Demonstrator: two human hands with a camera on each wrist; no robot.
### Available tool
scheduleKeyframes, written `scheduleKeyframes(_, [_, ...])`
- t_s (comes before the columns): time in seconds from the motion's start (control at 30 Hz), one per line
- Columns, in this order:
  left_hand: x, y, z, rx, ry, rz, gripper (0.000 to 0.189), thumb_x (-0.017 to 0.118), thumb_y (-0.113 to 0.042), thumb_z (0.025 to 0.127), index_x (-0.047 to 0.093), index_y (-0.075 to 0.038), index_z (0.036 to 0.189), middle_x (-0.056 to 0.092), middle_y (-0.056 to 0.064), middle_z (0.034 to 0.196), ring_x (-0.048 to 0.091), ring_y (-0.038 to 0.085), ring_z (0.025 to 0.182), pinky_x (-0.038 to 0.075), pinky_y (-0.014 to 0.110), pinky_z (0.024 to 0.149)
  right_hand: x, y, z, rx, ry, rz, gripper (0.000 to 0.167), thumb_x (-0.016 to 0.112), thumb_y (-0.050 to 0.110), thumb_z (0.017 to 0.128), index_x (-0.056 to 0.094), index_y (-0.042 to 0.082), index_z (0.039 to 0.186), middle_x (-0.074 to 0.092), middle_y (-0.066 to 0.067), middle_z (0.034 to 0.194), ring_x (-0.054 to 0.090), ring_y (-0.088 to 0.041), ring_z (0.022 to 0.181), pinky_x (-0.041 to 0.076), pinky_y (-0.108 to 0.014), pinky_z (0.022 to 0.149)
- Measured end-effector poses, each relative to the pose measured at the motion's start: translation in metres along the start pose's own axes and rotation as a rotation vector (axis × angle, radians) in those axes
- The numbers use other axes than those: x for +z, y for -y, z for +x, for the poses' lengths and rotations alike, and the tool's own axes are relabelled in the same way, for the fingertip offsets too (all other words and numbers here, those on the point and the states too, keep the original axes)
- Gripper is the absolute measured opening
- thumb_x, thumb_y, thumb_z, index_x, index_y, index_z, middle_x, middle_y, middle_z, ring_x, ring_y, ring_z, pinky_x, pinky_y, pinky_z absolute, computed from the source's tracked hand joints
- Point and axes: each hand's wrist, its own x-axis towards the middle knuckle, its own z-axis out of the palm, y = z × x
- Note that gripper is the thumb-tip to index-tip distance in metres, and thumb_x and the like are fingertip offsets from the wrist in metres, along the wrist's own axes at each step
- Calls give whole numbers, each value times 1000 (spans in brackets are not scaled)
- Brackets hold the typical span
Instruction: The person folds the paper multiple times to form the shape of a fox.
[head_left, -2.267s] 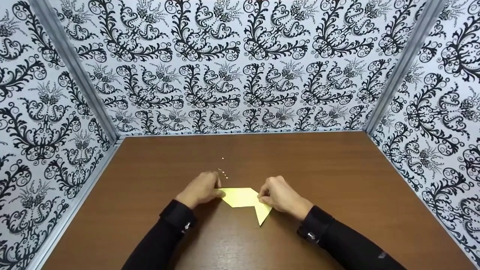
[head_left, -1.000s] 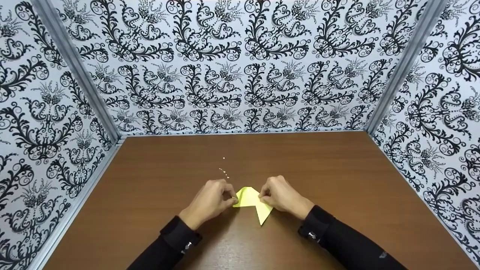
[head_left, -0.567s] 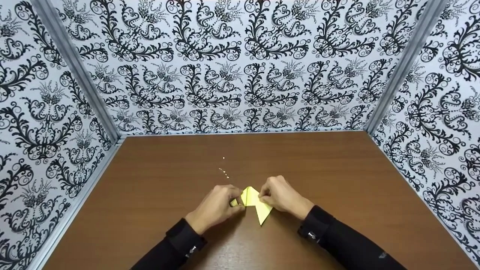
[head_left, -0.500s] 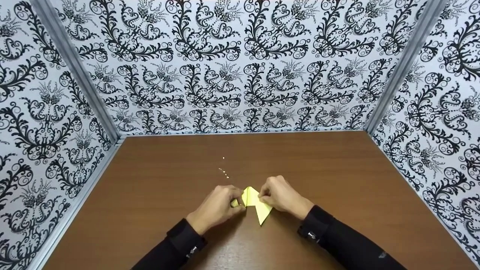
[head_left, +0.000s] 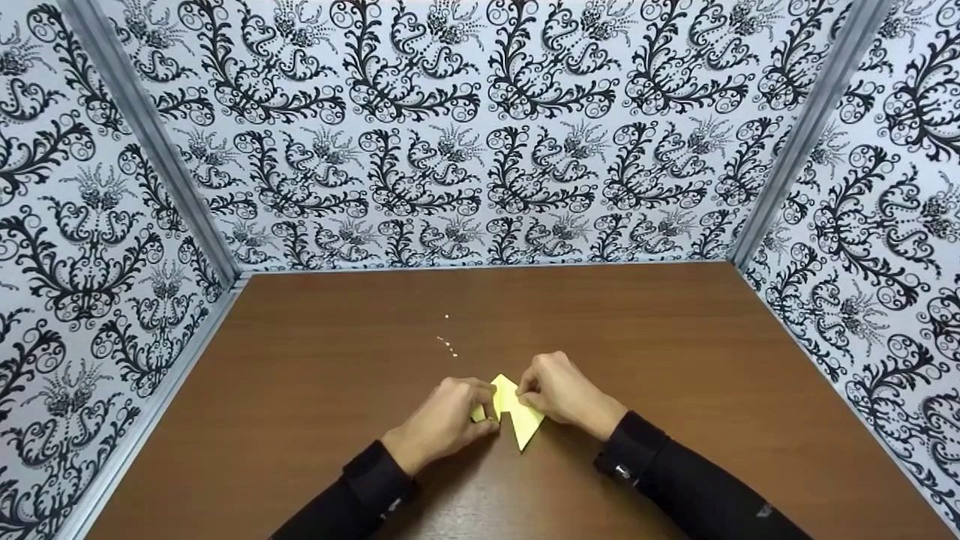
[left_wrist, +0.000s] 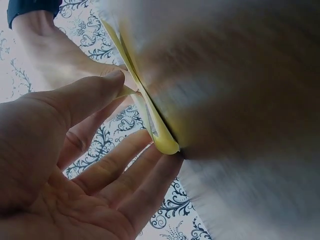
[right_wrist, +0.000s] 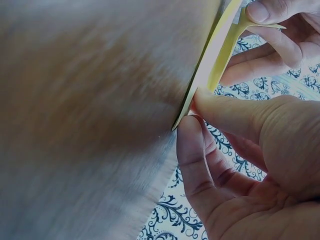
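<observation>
A folded sheet of yellow paper lies on the brown table, its right part ending in a point toward me. My left hand pinches the raised left flap, bent over toward the middle. Up close in the left wrist view, the paper curves in a loop beside the fingers. My right hand holds the right part down, with thumb and forefinger at its edge. In the right wrist view, the flap of the paper stands up off the layer below. The fingers hide part of the folds.
Several tiny white specks lie on the table beyond the hands. Black-and-white patterned walls enclose the table at the back and both sides, joined by grey corner posts.
My left hand has moved right and slightly toward me, carrying the paper's left end over toward the middle. My right hand has stayed in place on the right part.
</observation>
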Motion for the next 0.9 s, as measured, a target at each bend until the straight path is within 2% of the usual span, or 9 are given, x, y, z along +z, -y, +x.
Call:
scheduleKeyframes(0.13, [2,-2,2,33,-6,12,17,96,-5,95,83,-10,84,87,9,113,84,21,115,70,32,96,1,0,1,-6,-11,-11,9,90,-4,95,93,4,93,89,-6,89,71,-5,72,57,-21,62])
scheduleKeyframes(0.23, [2,-3,2,52,-4,30,17,96,-6,94,83,-10,84,86,6,107,83,17,109,68,29,93,1,0,1,-3,-20,-18,10,89,-4,94,93,5,93,90,-5,89,68,-4,73,57,-21,63])
scheduleKeyframes(0.33, [2,-4,2,60,8,39,15,96,-7,95,85,-9,85,88,9,114,84,19,109,70,32,95,1,1,1,3,-20,-22,11,89,-4,93,93,6,93,90,-4,90,67,-4,73,57,-21,64])
scheduleKeyframes(0.53, [0,-4,1,48,43,69,8,97,-12,96,90,-10,92,85,22,134,84,35,131,68,47,114,2,0,1,-3,-21,-22,11,89,-4,94,93,5,93,89,-5,89,68,-4,74,58,-22,65])
scheduleKeyframes(0.9, [-2,3,-2,103,118,95,15,97,-12,97,91,-8,111,84,20,141,79,38,138,65,51,119,1,1,-1,-2,-11,-5,9,88,-5,97,93,3,94,89,-7,90,68,-4,72,56,-19,62])
